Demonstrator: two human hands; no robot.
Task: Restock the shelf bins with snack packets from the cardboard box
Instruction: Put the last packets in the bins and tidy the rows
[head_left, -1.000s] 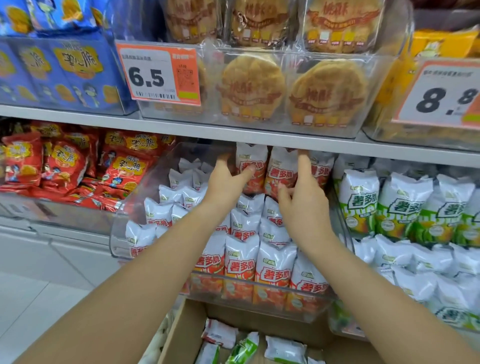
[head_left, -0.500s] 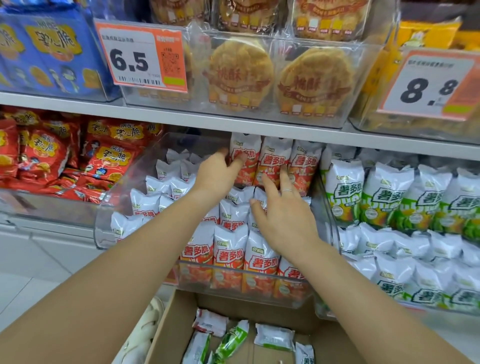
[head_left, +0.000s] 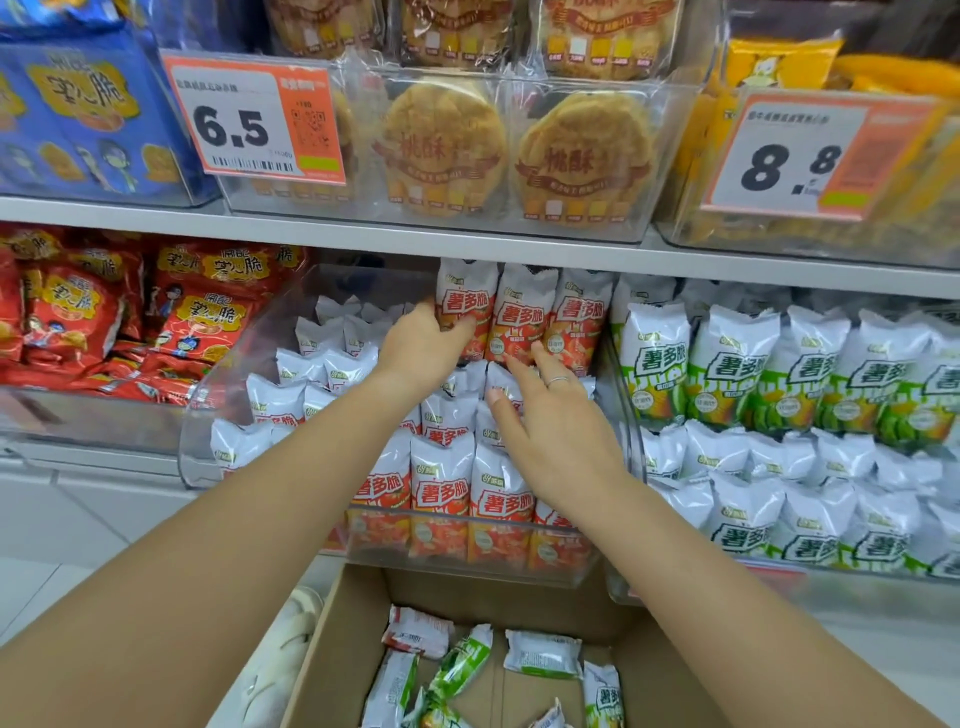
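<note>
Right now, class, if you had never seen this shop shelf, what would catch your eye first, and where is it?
Two bare arms reach into the clear bin at centre: the left hand touches an upright red-and-white packet at the back, the right hand spreads over the packets below. Big price tags, 6.5 upper left and 8.8 upper right, stand out above.

the orange and white price tag (head_left: 254, 122) on the upper clear bin reads "6.5", with a barcode and a qr code. a second price tag (head_left: 818, 156) at the right reads "8.8". the round biscuit packs (head_left: 584, 156) carry "桃酥". the red and white snack packets (head_left: 522, 317) and the green and white packets (head_left: 657, 361) carry "薯多脆". the small print is too blurred to read.
</note>
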